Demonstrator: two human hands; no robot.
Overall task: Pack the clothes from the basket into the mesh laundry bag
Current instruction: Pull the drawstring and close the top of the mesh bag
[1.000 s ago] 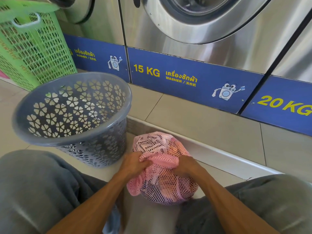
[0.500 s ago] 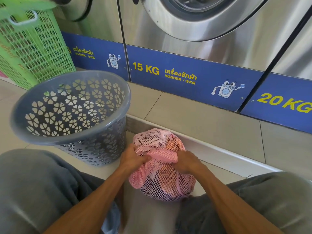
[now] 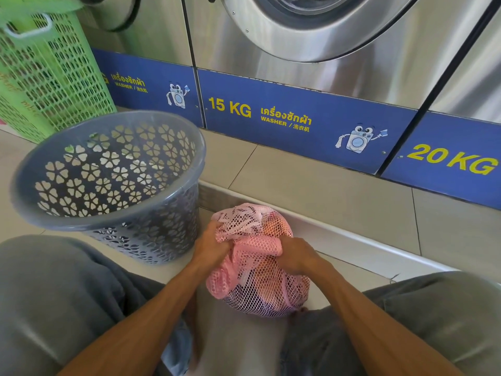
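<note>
The bag [image 3: 257, 270], a pink mesh sack already bulging with clothes, is set on the floor [image 3: 311, 191] between the knees, close to the body, so that both arms can bear down on it without reaching. Its gathered mouth is gripped from either side: the left hand [image 3: 212, 249] is clenched round a bunch of mesh at the upper left, and the right hand [image 3: 296, 257] is clenched round the folded pink band at the upper right. The fingers of both are curled into the netting, most likely so that the opening can be drawn together and closed. The basket [image 3: 108, 169], grey with flower-shaped holes, is stood just to the left of the bag, tilted toward the person, within easy reach for transfers; no clothes can be made out in the part of its inside that shows. Packing is therefore judged to be nearly or wholly done, with closing of the bag the step in hand. A green crate [image 3: 48, 74] and washers [image 3: 325, 50] are seen behind.
</note>
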